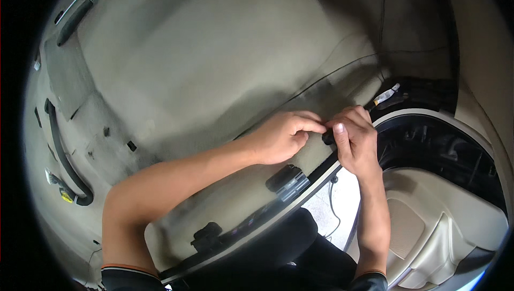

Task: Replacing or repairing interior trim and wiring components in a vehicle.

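Left hand (281, 137): bare, extended across the carpet (203, 61) from the lower left; fingers bent, index reaching to the right hand; whether they grasp anything cannot be told.

Right hand (353, 138): bare, fingers curled, thumb laid beside a small black part (328, 138); a firm grip on it cannot be confirmed, the fingers hiding much of the contact.

Black part: one, small, partly hidden; located between the two hands, above the edge of the carpet.

White-labelled piece (386, 94): just beyond the right hand, upper right.

Light trim strip (415, 113): curved, following the door opening.

Black bracket (284, 177): on the carpet edge below the left hand, a grey metallic piece (293, 187) against it.

Second black fitting (206, 236): farther down the same edge.

Door panel (428, 194): beige, moulded, lower right.

Dark curved tube (60, 149): on the carpet, far left, a yellow tag (66, 195) near its lower end.

Hand tools: two, upper left, one with a thick black handle (74, 22), both lying slantwise.

Sleeves (131, 277): dark, at the lower edge.
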Demonstrator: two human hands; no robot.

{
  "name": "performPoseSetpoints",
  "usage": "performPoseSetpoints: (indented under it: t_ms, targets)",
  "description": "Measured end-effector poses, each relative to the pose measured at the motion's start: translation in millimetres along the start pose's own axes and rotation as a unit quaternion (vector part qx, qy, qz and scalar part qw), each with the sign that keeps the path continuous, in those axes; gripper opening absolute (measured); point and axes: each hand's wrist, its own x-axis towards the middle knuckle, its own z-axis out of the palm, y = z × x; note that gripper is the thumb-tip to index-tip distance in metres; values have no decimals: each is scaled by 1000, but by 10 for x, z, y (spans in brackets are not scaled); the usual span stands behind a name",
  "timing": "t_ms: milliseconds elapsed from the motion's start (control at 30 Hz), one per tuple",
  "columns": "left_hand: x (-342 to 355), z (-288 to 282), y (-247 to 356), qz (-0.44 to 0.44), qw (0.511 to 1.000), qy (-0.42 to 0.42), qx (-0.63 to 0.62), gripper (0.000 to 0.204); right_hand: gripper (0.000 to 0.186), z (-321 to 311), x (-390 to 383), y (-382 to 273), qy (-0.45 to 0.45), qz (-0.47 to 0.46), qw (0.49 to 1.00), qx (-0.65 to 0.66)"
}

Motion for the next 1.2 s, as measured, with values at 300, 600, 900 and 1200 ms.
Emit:
performPoseSetpoints:
  t_ms: [300,600,900,1200]
  targets:
    - [30,-10,-8,0,998,70,5,31,23,43,55,59,-33,-73,996,28]
    - [-4,33,5,14,997,72,-6,34,33,96,-38,147,15,-59,997,48]
    - [-11,50,-50,91,991,88,52,38,53,68,-10,142,-1,-81,997,15]
    - [-30,55,-31,79,993,78,40,40,75,151,-158,158,155,9,985,71]
